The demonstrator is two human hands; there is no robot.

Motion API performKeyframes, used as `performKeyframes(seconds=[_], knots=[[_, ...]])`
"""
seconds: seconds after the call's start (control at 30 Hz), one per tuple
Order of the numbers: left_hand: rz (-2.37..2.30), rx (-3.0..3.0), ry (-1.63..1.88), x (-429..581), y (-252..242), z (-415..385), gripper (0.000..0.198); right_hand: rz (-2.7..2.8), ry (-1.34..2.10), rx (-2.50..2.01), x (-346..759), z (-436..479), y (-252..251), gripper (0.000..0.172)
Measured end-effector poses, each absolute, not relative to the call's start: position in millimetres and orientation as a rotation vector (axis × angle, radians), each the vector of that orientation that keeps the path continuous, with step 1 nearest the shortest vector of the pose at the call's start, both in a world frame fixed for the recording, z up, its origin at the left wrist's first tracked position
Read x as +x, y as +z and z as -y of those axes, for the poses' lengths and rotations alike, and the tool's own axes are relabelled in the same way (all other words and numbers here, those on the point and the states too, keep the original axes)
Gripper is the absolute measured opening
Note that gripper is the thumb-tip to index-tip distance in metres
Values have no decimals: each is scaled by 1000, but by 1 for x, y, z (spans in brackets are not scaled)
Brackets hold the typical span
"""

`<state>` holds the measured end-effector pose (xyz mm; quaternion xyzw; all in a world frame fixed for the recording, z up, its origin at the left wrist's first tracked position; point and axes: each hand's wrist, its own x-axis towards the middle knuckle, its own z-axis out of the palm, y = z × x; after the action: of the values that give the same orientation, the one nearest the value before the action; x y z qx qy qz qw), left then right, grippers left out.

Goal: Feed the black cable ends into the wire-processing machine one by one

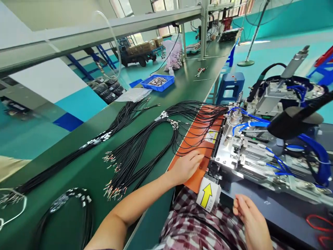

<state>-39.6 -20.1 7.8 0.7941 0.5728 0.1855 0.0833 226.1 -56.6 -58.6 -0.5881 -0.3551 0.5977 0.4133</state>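
Note:
My left hand [186, 166] rests on the orange mat [197, 139] with its fingers curled over thin black wires [192, 119] that fan across the mat toward the metal machine [241, 152]. Whether it pinches a wire I cannot make out. My right hand [251, 220] hovers low by the dark machine base, fingers loosely curled, nothing visible in it. A white tag with a yellow arrow [207, 195] sits between my hands.
Bundles of black cables with metal ends [135, 152] lie across the green bench [85, 170]. A blue tray of small parts [157, 82] stands farther back. Blue hoses [312, 152] loop over the machine. Red-handled scissors [318, 222] lie at the right. A blue stool [230, 85] stands beyond.

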Motion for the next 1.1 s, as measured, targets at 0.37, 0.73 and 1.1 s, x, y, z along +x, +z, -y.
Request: performKeyframes(seconds=[0.37,0.73,1.1], knots=[[-2452,1726,463,-155,18,75,5,994,1561,-1470,231,56,-48,35],[-1606,1296,689,-151,70,55,29,1339,1551,-1432,219,62,-27,34],[-2184,1821,268,-141,48,52,14,1690,1537,-1253,199,72,-4,26]])
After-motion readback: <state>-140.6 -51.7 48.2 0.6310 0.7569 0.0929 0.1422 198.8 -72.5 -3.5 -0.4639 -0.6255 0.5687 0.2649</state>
